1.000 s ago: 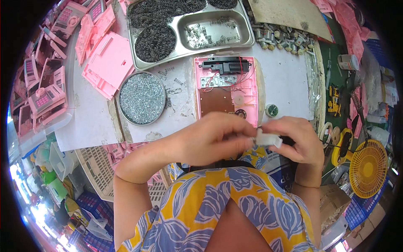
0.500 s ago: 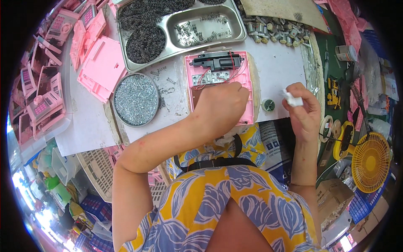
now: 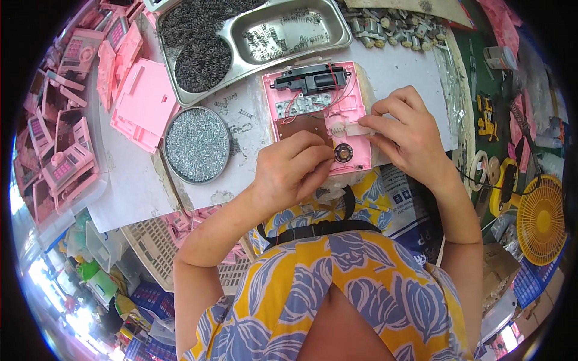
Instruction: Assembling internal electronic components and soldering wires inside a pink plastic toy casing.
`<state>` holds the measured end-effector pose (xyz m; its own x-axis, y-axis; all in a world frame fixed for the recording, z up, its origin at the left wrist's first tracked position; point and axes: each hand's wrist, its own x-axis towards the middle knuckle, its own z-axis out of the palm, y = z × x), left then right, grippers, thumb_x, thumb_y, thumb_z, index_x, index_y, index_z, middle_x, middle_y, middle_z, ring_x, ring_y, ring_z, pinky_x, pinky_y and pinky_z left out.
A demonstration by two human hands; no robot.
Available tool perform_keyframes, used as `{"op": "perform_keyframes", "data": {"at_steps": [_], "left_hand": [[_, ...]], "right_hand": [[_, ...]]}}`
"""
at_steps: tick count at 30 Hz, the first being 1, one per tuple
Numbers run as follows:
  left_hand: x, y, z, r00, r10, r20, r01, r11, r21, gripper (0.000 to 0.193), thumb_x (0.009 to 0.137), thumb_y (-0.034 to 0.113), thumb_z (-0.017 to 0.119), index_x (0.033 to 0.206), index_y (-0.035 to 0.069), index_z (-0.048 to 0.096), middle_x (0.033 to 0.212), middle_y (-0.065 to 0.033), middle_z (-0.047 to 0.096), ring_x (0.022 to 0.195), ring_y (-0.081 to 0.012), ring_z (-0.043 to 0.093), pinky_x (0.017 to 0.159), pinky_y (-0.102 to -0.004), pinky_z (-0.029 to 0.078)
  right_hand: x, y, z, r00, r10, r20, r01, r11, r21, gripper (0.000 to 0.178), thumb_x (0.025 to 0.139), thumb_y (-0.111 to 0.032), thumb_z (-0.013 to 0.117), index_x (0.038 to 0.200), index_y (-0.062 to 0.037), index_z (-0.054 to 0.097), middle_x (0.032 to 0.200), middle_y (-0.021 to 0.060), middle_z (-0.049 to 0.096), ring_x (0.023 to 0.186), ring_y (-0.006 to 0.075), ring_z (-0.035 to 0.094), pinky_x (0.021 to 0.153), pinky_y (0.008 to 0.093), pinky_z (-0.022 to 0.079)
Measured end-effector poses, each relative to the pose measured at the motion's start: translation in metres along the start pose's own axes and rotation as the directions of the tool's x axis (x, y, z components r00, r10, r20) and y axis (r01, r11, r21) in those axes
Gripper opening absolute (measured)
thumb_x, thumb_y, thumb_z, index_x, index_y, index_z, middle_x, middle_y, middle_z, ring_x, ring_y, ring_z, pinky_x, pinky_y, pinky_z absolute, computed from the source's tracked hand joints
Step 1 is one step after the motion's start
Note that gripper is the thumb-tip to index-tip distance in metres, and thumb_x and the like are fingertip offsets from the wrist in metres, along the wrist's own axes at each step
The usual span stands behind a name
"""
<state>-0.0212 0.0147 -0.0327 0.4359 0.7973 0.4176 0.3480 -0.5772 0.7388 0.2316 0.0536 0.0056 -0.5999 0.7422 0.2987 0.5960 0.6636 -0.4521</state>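
In front of me lies an open pink plastic case (image 3: 365, 161). Inside it are a black mechanism (image 3: 314, 81), a metal plate (image 3: 305, 105) with red wires, a brown board (image 3: 293, 127) and a small round speaker (image 3: 343, 153). My left hand (image 3: 290, 165) is over the lower left of the case, its fingers pinched together at the speaker's left edge; what they hold, if anything, is hidden. Between the thumb and fingers of my right hand (image 3: 409, 133) is a white plastic part (image 3: 360, 129), held at the case's right side.
A metal tray (image 3: 289, 59) of dark springs stands behind the case. At left are a round dish of screws (image 3: 196, 144), pink panels (image 3: 144, 105) and a bin of pink toy casings (image 3: 66, 153). Small motors (image 3: 391, 30) lie back right, a yellow fan (image 3: 541, 219) far right.
My right hand has moved left with the white part to the case. My left hand has drawn down and left, uncovering the case. The green disc on the table at right is gone from there.
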Motion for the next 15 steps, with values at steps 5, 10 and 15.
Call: {"op": "perform_keyframes", "data": {"at_steps": [5,10,15], "left_hand": [[-0.001,-0.003,0.003,1.0,0.006,0.004,-0.006,0.999,0.051,0.02,0.078,0.006,0.077,0.096,0.009,0.068,0.093,-0.0048,0.068,0.072,-0.0228,0.068,0.058,-0.0336,0.054],[-0.001,-0.002,0.004,1.0,0.004,-0.001,-0.004,0.999,0.051,0.02,0.078,0.007,0.077,0.096,0.009,0.068,0.096,-0.0053,0.068,0.074,-0.0227,0.068,0.059,-0.0332,0.055],[-0.001,-0.005,0.006,0.999,0.024,0.024,-0.026,0.997,0.07,0.021,0.08,0.008,0.075,0.099,0.009,0.068,0.109,-0.0064,0.069,0.081,-0.0232,0.07,0.062,-0.0334,0.057]], "right_hand": [[0.005,-0.004,0.0,0.998,-0.05,0.028,0.052,0.994,-0.097,0.029,0.07,-0.008,0.08,0.098,-0.006,0.073,0.096,0.0045,0.065,0.092,0.0271,0.058,0.076,0.0361,0.051],[0.001,0.015,0.012,0.998,-0.053,-0.021,0.055,0.988,0.142,0.028,0.072,-0.008,0.079,0.099,-0.0051,0.074,0.097,0.0048,0.066,0.091,0.0273,0.059,0.077,0.0372,0.05],[-0.001,0.016,0.027,1.0,0.022,0.0,-0.021,0.966,0.258,0.026,0.073,-0.009,0.079,0.099,-0.0054,0.075,0.098,0.0054,0.067,0.092,0.0278,0.06,0.079,0.0365,0.051]]}}
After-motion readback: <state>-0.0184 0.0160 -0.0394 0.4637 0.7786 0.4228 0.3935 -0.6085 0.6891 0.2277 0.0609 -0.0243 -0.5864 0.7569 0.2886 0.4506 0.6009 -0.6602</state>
